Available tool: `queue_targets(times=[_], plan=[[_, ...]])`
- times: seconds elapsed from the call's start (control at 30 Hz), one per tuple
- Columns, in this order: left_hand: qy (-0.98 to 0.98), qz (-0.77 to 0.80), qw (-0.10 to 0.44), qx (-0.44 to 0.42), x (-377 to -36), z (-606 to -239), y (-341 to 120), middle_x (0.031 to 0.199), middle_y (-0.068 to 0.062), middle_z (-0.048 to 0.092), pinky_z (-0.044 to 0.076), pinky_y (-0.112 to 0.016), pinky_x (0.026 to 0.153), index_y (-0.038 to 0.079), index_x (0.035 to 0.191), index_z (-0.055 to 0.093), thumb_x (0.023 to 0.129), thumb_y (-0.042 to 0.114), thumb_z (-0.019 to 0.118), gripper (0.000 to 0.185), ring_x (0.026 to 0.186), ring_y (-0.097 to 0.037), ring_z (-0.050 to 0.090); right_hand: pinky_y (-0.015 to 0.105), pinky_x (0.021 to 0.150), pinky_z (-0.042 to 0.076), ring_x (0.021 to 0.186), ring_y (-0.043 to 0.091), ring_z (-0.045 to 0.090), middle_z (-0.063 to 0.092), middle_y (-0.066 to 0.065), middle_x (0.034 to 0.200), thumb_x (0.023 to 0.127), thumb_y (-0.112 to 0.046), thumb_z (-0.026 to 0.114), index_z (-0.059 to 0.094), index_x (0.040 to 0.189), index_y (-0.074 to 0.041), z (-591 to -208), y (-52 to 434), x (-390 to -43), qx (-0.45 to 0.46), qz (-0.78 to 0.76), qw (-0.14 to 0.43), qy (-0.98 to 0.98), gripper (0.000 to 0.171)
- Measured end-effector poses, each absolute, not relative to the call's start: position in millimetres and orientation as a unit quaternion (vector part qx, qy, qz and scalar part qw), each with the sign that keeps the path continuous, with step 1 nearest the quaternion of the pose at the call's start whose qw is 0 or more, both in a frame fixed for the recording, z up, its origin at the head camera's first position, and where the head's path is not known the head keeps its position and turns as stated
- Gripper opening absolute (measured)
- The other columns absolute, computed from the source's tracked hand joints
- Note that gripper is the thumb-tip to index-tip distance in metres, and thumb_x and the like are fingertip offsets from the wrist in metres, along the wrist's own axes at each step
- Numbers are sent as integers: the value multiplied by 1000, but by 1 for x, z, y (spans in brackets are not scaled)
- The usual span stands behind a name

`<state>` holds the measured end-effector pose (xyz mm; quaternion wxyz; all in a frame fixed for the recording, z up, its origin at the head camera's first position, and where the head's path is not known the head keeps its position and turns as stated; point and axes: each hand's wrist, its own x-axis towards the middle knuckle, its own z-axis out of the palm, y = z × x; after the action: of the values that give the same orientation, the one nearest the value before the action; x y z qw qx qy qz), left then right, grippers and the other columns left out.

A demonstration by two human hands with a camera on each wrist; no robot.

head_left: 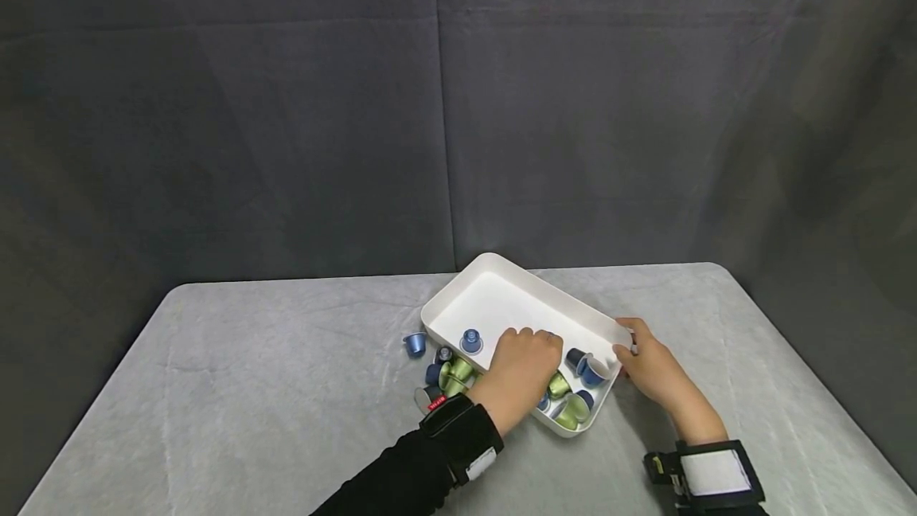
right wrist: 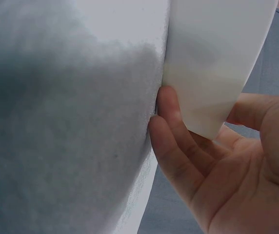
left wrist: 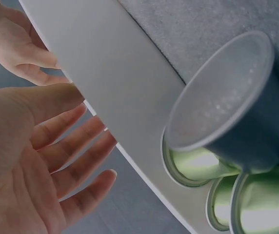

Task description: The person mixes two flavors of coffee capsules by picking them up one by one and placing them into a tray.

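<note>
While both hands steady the white tray (head_left: 501, 297), capsule gathering is mid-way.
Left hand (head_left: 521, 373) reaches over the tray's near rim, fingers straight and apart, holding nothing; right hand (head_left: 648, 365) lies fingers flat on the tray's right corner. Several capsules (head_left: 576, 388) sit inside, a loose cluster (head_left: 440, 373) just left of the tray on the bench (head_left: 251, 388). Next probably calls for pinching a loose one.
</note>
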<state>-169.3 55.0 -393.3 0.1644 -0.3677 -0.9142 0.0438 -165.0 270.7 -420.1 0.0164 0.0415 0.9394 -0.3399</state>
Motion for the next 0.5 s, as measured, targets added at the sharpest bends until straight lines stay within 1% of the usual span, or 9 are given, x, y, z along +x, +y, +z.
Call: queue_targets(times=[0.23, 0.37, 0.5], plan=[[-916, 45, 154, -367, -166, -390, 56, 84, 5, 66, 46, -26, 63, 18, 96, 71, 88, 14, 72, 9, 75, -11, 62, 34, 58, 42, 67, 21, 55, 56, 14, 82, 100, -6, 51, 32, 141, 10, -418, 270, -164, 42, -340, 16, 940, 48], [-915, 45, 158, -369, -166, -389, 55, 83, 5, 66, 45, -26, 62, 18, 95, 71, 87, 15, 73, 9, 75, -11, 61, 34, 58, 42, 67, 21, 54, 56, 15, 84, 100, -6, 51, 32, 141, 11, -416, 270, -163, 42, -340, 19, 939, 48], [-916, 43, 158, -367, -166, -387, 53, 85, 5, 66, 45, -25, 62, 18, 97, 71, 85, 16, 75, 13, 75, -11, 61, 34, 58, 42, 68, 22, 54, 56, 17, 87, 100, -7, 51, 32, 141, 10, -416, 269, -163, 44, -339, 20, 940, 49]])
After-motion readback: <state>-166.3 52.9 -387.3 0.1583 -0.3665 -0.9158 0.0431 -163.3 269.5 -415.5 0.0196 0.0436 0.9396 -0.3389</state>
